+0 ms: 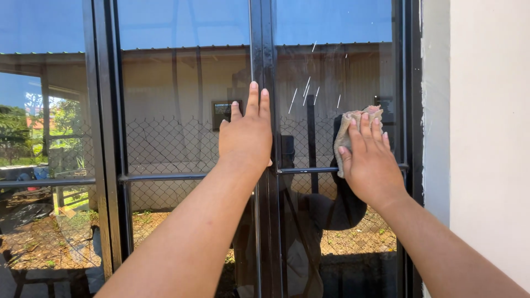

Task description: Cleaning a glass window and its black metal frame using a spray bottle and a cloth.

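Beige cloth pressed flat against the right glass pane, just above the horizontal black bar and close to the pane's right edge. Only its top and left margins visible; the rest covered by the right hand. Right hand's fingers extended and held close together, spread flat over the cloth rather than curled around it; thumb lying along the cloth's left edge. Whether any cloth is pinched under the palm: cannot tell.

Left hand flat and empty, fingers straight and together, laid partly on the black centre post and partly on the left glass pane, above the horizontal bar on that side. Thumb mostly hidden behind the palm. Both forearms cut off by the bottom edge of the view.

A few short pale streaks on the right pane above and to the left of the cloth. Glass strongly mirrored: blue sky, a long low roof, chain-link fencing and a dark silhouette of the person, so hard to make out anything behind the panes. Further pane at far left showing trees and clutter, blurred, cropped by the left edge. Pale plastered wall beside the frame's right edge, running out of view at the right.
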